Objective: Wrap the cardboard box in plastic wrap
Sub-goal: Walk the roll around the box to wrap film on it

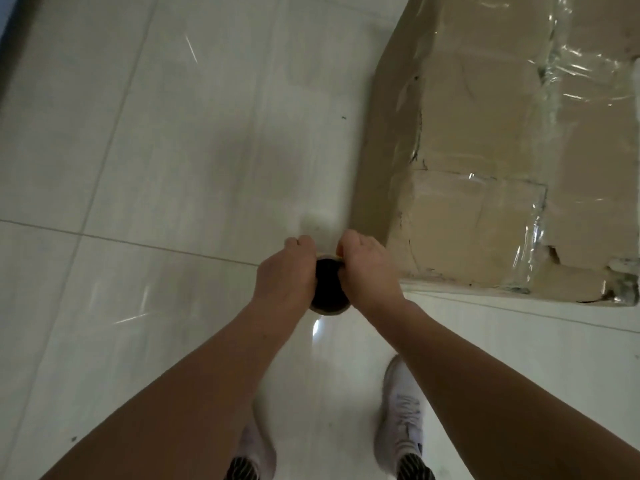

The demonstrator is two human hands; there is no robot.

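Note:
A large cardboard box (478,140) stands on the floor at the right, its top and near side partly covered in shiny plastic wrap (568,74). Just left of its near corner I hold an upright roll of plastic wrap (328,282), seen end-on with its dark hollow core facing me. My left hand (287,271) grips the roll's left side and my right hand (367,268) grips its right side. A faint sheet of film appears to stretch from the roll toward the box, blurred.
Pale glossy floor tiles (156,168) spread to the left and in front. My two feet in white shoes (401,417) stand below the roll. A dark wall edge (14,46) runs along the top left.

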